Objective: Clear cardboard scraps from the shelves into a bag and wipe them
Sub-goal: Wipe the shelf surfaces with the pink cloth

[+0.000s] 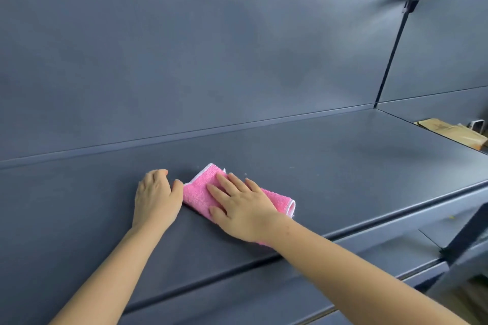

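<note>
shelf (343, 155): scrap-free, we judge wiping underway
right hand (243, 206): flat on cloth (198, 192)
left hand (155, 198): relaxed, empty
todo: cardboard (449, 130) next bay

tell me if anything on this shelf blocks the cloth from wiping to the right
Nothing visible does: the shelf right of the cloth holds only specks. The cardboard lies on the next section over.

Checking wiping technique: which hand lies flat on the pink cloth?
The right hand, fingers spread on top of the cloth. The left hand rests on the bare shelf just beside it.
</note>
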Demonstrator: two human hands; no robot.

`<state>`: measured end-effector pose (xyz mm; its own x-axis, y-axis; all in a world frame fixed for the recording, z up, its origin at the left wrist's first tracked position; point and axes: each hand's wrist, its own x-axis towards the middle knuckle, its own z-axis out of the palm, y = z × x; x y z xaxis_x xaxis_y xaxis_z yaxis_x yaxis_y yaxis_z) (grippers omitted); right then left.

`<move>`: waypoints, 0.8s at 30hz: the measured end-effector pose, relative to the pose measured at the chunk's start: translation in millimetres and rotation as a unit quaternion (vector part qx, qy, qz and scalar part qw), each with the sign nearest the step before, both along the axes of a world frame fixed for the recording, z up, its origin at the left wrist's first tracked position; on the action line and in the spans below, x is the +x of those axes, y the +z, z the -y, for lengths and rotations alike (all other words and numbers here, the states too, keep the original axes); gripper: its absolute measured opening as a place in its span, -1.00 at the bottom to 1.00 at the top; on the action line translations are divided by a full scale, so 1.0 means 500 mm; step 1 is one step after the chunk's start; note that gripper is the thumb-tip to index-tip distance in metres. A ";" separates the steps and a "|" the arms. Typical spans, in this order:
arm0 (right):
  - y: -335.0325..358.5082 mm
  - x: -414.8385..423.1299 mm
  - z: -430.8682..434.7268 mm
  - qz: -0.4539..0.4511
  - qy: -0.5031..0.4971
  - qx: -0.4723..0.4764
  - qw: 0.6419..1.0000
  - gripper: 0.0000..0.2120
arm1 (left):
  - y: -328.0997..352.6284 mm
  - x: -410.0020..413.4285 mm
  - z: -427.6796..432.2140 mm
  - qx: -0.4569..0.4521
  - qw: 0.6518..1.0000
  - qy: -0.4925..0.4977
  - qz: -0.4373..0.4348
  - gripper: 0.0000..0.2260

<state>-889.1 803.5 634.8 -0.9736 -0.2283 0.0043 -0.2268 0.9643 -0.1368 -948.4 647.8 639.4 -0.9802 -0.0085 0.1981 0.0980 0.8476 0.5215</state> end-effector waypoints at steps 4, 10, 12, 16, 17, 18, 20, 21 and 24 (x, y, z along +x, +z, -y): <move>0.000 0.019 -0.065 0.010 -0.057 0.009 0.998 -0.49 | -0.002 0.006 -0.001 -0.014 1.000 -0.018 -0.005 -0.60; 0.006 -0.050 -0.093 0.015 -0.162 0.018 0.987 -0.50 | 0.003 0.009 -0.008 -0.038 0.999 -0.027 -0.006 -0.60; 0.007 -0.080 -0.066 0.014 -0.168 0.018 0.986 -0.50 | 0.003 0.007 -0.009 -0.039 0.999 -0.024 -0.007 -0.61; 0.002 -0.106 0.026 -0.002 -0.107 0.007 0.994 -0.50 | 0.005 0.007 -0.006 -0.018 1.000 0.001 -0.017 -0.66; 0.000 -0.102 0.049 -0.006 -0.085 0.003 0.996 -0.50 | 0.007 0.007 -0.006 -0.011 1.000 0.007 -0.021 -0.68; -0.002 -0.093 0.067 -0.010 -0.066 -0.001 0.998 -0.50 | 0.008 0.008 -0.005 -0.004 1.000 0.013 -0.023 -0.68; -0.004 -0.068 0.086 -0.019 -0.029 -0.004 0.999 -0.51 | 0.011 0.010 -0.005 0.006 1.000 0.019 -0.023 -0.67; -0.005 -0.052 0.086 -0.025 -0.012 -0.003 1.000 -0.51 | 0.012 0.010 -0.006 0.006 1.000 0.021 -0.023 -0.67; -0.012 -0.003 0.061 -0.028 0.029 0.005 0.999 -0.50 | 0.011 0.009 -0.007 0.000 0.999 0.027 -0.021 -0.66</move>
